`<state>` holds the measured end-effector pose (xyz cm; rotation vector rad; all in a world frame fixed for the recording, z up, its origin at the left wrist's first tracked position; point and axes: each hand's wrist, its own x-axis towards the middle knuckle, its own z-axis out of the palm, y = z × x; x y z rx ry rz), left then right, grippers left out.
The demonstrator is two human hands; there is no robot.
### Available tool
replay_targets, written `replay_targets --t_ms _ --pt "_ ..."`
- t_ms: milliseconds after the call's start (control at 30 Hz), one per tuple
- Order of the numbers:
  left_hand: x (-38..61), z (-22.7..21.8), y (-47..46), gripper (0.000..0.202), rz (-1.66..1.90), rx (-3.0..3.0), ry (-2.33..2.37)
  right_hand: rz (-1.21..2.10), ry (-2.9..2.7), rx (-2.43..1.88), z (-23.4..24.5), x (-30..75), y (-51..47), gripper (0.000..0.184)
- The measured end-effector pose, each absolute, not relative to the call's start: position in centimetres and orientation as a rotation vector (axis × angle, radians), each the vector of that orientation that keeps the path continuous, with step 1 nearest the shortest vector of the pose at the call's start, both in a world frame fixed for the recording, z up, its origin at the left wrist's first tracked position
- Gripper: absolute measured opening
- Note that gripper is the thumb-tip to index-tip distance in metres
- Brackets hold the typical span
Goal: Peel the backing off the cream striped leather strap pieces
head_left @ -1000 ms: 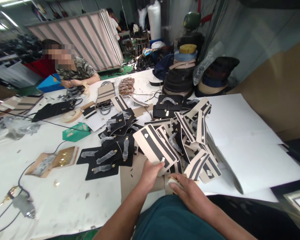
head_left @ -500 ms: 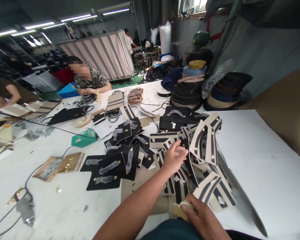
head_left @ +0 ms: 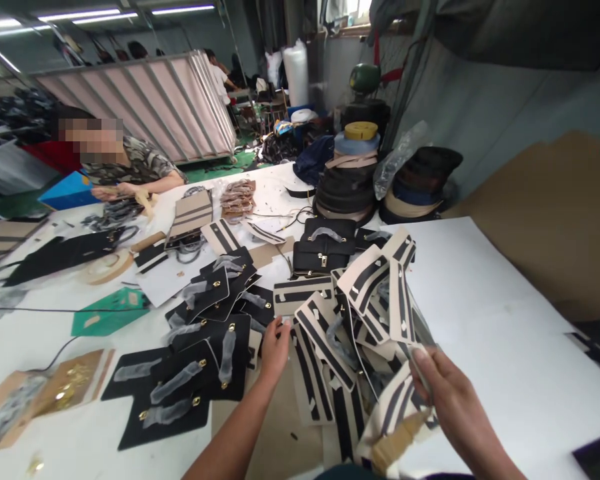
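Note:
My left hand [head_left: 276, 348] is beside the left edge of a pile of bag panels, fingers loosely bent and slightly apart, nothing visible in them. Nearest to it are a beige panel with dark stripes [head_left: 304, 293] and another striped panel [head_left: 325, 339] lying aslant. On the right, my right hand [head_left: 445, 381] is closed around what looks like a roll of tape [head_left: 422, 375], mostly covered by the fingers. A yellowish-brown strip [head_left: 399, 441] hangs below it, blurred, over striped panels. Left of my left hand lie black flaps with wrapped handles [head_left: 180, 373].
A black handbag [head_left: 325, 247] stands behind the pile. Rolls of strapping [head_left: 347, 187] are stacked at the table's far edge. Leftward lie a green piece [head_left: 107, 313], an open box of gold fittings [head_left: 73, 383] and a cable. A person [head_left: 130, 163] sits across the table.
My left hand has drawn back leftward from the middle of the pile. My right hand has moved up and right with the roll. A striped panel now lies aslant on the pile. The view has swung right.

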<state>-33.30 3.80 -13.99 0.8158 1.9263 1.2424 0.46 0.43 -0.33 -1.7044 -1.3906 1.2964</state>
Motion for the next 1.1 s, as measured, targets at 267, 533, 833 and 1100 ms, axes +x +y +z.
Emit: replay_targets --t_ms 267,533,833,1100 --pt "-26.8 -7.3 -2.3 0.058 1.244 0.885 1.538 1.644 -1.244 -1.508 2.2 -4.7 0.0 0.053" --pt "-24.3 -2.7 -10.0 0.07 1.04 0.859 1.085 1.853 -1.524 -1.279 0.0 -11.7 -1.8 0.052" --pt "-25.6 -11.0 -20.0 0.07 1.315 0.186 1.252 1.895 -1.651 -1.295 -8.9 -19.3 -8.2 0.047" --pt "-28.3 -14.0 -24.3 0.058 1.594 -0.042 1.746 2.126 -1.536 -1.401 -13.1 -23.6 -15.3 0.052"
